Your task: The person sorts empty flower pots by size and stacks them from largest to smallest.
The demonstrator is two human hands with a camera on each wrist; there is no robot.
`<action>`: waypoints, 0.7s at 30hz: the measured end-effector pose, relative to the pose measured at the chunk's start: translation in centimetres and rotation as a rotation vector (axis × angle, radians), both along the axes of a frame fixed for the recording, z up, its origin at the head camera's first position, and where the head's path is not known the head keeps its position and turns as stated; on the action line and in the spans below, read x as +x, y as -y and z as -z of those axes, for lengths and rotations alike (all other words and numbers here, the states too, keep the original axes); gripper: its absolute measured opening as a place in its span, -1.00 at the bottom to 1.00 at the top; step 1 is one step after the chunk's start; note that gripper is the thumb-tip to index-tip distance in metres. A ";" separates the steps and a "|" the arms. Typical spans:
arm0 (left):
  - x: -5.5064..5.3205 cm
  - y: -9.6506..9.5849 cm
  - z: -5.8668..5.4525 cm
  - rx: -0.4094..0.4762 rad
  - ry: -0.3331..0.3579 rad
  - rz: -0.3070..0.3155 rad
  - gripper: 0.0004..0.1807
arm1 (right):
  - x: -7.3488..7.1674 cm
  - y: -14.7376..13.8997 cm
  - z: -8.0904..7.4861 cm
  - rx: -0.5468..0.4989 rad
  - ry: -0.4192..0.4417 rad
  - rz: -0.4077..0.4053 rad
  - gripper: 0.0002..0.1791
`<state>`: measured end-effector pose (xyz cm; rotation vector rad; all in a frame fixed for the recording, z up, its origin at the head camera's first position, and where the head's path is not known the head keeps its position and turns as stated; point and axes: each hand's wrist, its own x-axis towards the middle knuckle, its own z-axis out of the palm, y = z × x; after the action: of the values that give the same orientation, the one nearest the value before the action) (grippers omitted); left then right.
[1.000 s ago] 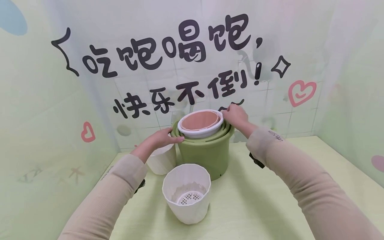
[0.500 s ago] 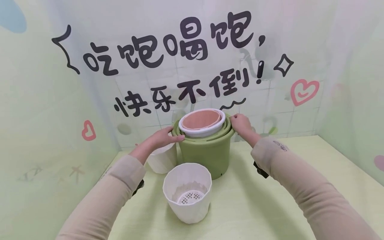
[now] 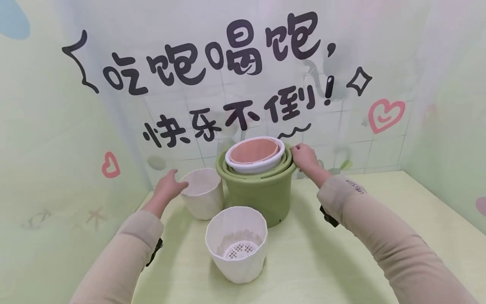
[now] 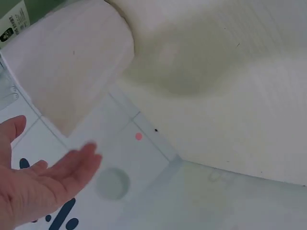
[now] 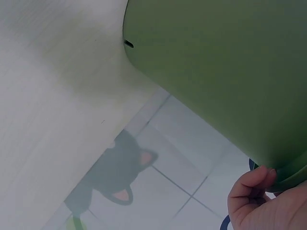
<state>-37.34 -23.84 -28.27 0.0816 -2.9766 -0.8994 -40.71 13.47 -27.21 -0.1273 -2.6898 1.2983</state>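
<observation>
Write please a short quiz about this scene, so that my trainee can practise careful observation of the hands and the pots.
1. Multiple choice. Which hand grips the nested stack?
a) left only
b) right only
c) neither

2. True or false? The front white pot lies on its side.

3. Complete: The innermost visible pot of the stack is ___ in colour.

Key:
1. b. The right hand grips it at the rim; the left hand is open beside the rear white pot.
2. False. It stands upright on the table.
3. Pinkish orange.
</observation>
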 end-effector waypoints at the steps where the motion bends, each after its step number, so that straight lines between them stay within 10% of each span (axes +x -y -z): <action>1: 0.1 0.4 0.4 0.045 0.042 -0.012 -0.22 | 0.0 0.0 0.0 -0.004 0.002 0.001 -0.54; 7: -0.3 1.7 2.6 0.300 0.223 -0.065 -0.23 | -0.3 0.1 0.1 0.003 -0.005 -0.003 -0.54; 21: -1.4 -0.2 4.4 0.413 0.186 -0.046 -0.23 | -0.1 0.0 0.0 0.014 -0.016 -0.007 -0.54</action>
<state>-38.77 -23.63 -32.65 0.2545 -2.8783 -1.5640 -40.80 13.52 -27.20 -0.1062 -2.6875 1.2773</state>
